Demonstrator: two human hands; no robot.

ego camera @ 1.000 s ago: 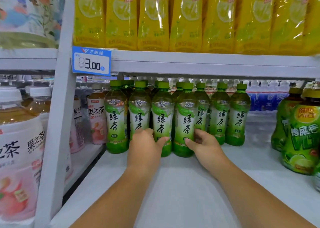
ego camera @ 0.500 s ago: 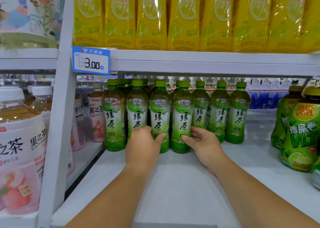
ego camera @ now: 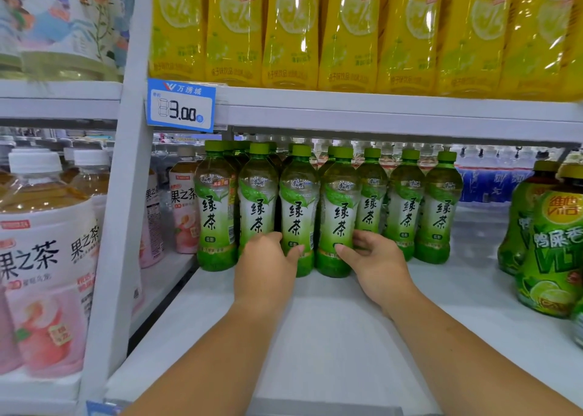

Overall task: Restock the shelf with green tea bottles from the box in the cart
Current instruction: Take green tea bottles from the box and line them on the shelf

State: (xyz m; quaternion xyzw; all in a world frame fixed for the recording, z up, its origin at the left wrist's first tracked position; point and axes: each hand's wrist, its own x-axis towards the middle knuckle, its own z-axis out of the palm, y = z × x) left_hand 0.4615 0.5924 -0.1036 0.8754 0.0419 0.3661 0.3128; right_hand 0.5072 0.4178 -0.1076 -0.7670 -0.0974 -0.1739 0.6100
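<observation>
Green-capped clear plastic tea bottles stand rowed on the white metal shelf, below and right of the blue-and-white price tag. The left hand and right hand each curl fingers round 1 middle bottle, both since nudged back nearly flush, so this pair is almost placed.

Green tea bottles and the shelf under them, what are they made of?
The green tea bottles: likely clear glossy plastic; the tea shows through above a printed wrap label. The shelf: probably white painted metal, smooth with a dull sheen.
</observation>
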